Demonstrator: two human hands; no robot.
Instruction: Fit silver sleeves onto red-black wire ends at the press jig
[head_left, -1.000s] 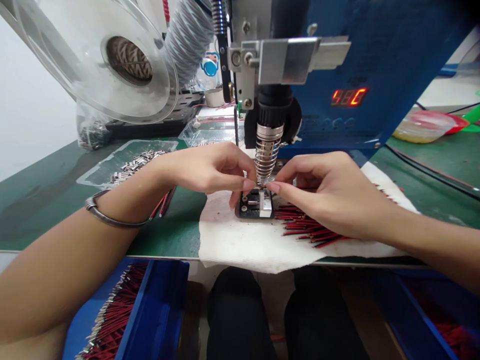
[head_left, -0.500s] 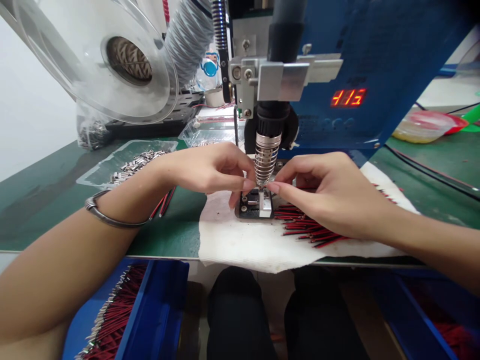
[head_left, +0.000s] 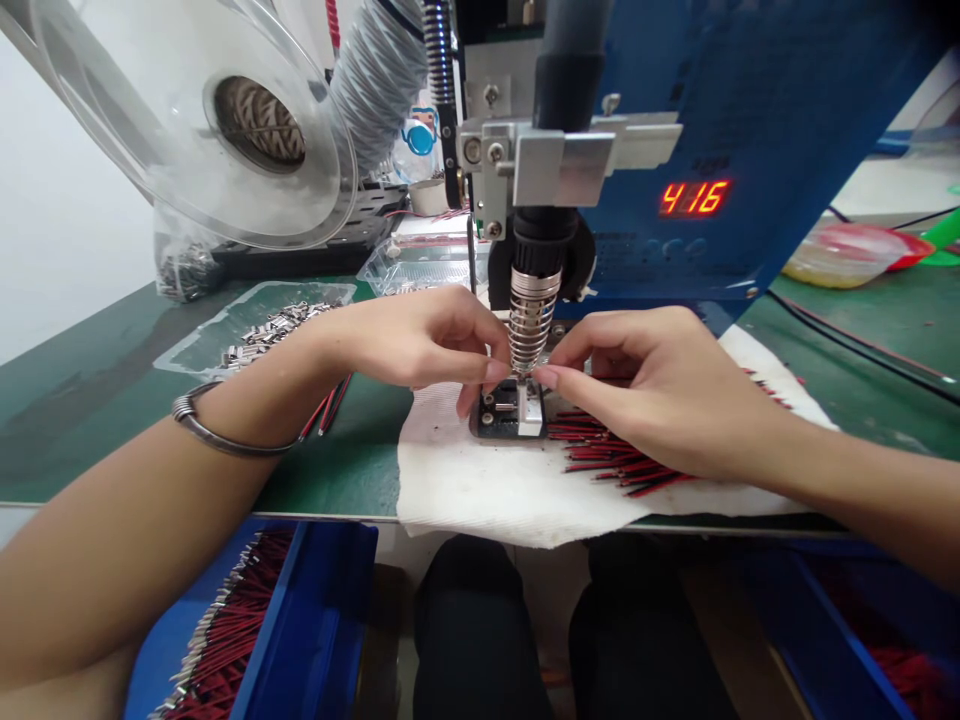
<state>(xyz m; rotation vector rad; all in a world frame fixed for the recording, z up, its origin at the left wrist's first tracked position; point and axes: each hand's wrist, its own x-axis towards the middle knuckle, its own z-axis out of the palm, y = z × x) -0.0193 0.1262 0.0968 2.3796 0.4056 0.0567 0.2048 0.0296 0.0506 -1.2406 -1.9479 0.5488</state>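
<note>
My left hand (head_left: 431, 345) is closed in a pinch just left of the soldering iron's coiled metal guard (head_left: 533, 315). From the other side, my right hand (head_left: 652, 375) pinches close to the same tip, thumb and forefinger together. Whatever the fingertips hold is too small and partly hidden to make out. Under the tip sits a small black fixture (head_left: 495, 428) with a pale metal block (head_left: 530, 412). Red and black wires (head_left: 611, 455) lie in a pile beneath my right hand, on a white cloth (head_left: 480, 495).
A clear tray of small metal connectors (head_left: 281, 325) stands behind my left forearm. The blue machine (head_left: 750, 90) with a red display rises at the back. A clear fume hood (head_left: 187, 180) hangs upper left. Blue bins (head_left: 300, 620) of wired parts sit below the table edge.
Both hands keep their places at the iron tip. The red display, partly smeared before, now reads 416. Otherwise the view has barely shifted.
</note>
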